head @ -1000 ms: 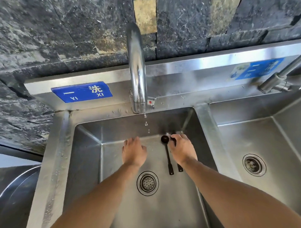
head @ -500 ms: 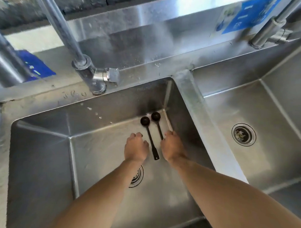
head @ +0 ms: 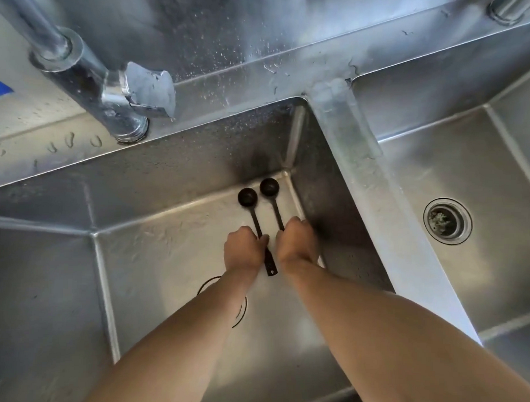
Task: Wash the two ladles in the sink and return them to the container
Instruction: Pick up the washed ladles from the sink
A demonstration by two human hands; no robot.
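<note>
Both hands, left hand and right hand, each grip a slim black ladle's handle: left ladle, right ladle.

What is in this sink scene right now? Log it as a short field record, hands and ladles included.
place: left stainless steel sink basin, far right corner
items: two small black long-handled ladles, side by side, bowls toward the back wall
left hand: fingers curled round the left ladle's handle
right hand: fingers curled round the right ladle's handle
faucet: chrome faucet base on the back ledge, no stream visible
neighbouring basin: round steel drain exposed
container: not in view
</note>
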